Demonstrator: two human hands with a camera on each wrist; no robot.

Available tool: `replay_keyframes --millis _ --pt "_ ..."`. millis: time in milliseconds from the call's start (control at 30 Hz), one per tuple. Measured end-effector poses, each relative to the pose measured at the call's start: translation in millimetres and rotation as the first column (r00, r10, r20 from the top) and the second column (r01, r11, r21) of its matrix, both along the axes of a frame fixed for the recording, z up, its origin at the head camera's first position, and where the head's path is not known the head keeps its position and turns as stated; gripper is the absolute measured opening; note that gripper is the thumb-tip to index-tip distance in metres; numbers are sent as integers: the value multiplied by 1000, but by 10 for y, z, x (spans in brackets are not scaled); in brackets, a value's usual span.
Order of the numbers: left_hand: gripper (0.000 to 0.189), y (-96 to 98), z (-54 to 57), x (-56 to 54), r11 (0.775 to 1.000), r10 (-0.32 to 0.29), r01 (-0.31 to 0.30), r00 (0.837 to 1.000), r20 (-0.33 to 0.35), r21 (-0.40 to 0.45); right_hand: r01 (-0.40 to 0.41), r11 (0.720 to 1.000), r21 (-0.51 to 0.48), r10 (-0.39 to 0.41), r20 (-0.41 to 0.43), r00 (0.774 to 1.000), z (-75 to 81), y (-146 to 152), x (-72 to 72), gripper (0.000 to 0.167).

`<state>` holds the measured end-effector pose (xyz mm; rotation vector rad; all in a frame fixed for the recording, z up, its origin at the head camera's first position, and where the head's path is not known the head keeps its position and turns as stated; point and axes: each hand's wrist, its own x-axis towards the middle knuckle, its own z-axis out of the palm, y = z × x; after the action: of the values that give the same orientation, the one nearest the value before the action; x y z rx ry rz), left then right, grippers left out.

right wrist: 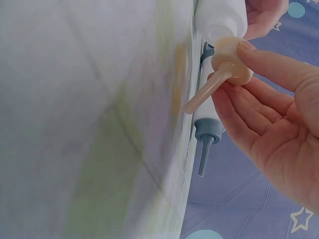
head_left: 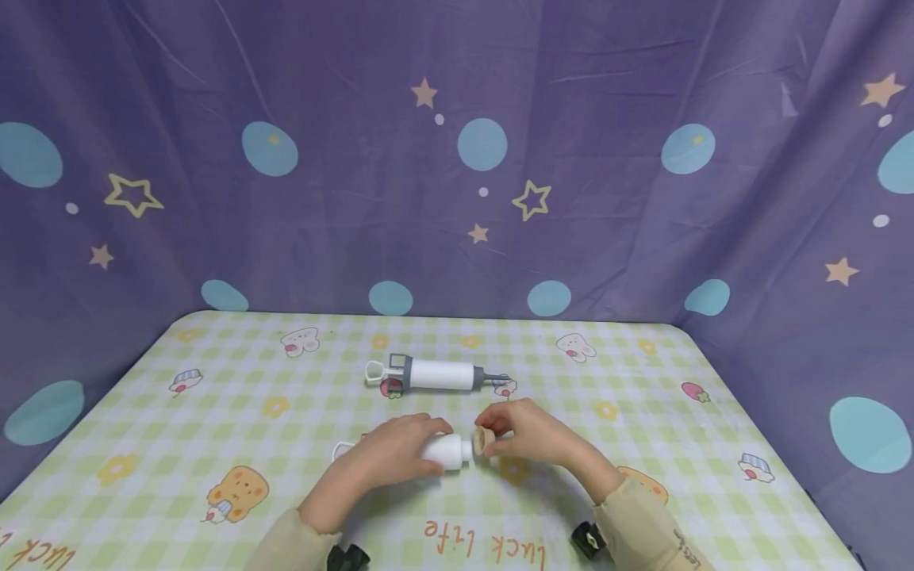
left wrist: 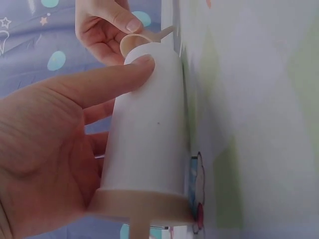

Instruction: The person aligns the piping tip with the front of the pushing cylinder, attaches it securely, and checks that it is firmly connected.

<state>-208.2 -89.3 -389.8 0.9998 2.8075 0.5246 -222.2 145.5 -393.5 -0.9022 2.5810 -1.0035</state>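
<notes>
My left hand [head_left: 394, 450] grips a white barrel [head_left: 448, 452] of a large plastic syringe lying low over the cloth. In the left wrist view, the thumb lies along the barrel's side, and a beige collar [left wrist: 144, 203] rings its near end. A white pull ring [head_left: 343, 450] sticks out past the left hand. My right hand [head_left: 530, 432] pinches a beige nozzle cap [right wrist: 232, 62] between thumb and fingers. The cap's thin spout points away from the barrel and its wide end faces the barrel's narrow white neck [head_left: 467, 450], close to it.
Behind the hands lies a second syringe [head_left: 443, 375], white with dark grey ends, its nozzle pointing right. A green checked cloth [head_left: 300, 507] with cartoon prints covers the table. A purple curtain [head_left: 357, 159] with stars and blue dots hangs beyond the far edge.
</notes>
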Motion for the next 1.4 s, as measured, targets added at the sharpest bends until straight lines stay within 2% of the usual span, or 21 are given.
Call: replay_keyframes --millis 267,533,700,833,1167,1400 --pt "45 -11 -11 -17 1000 1 0 1000 -23 16 -6 1000 -13 6 -13 1000 -7 -20 -5 27" --pt "44 17 44 -39 1000 6 -4 997 -75 29 -7 1000 -11 7 -42 999 -4 -19 -24 19" --pt "44 38 57 -46 1000 19 -18 998 -65 25 -6 1000 -10 5 -37 999 -7 -33 -26 20" --pt "45 39 80 -44 999 39 -37 997 -70 28 6 1000 -15 -7 -69 998 4 -36 -23 21" --pt "46 41 181 -90 996 48 -36 986 -161 78 38 986 -165 -53 -87 995 62 -24 -71 18" --pt "45 80 238 -111 994 77 -58 973 -218 94 72 975 -211 -97 -111 989 107 -19 -90 23"
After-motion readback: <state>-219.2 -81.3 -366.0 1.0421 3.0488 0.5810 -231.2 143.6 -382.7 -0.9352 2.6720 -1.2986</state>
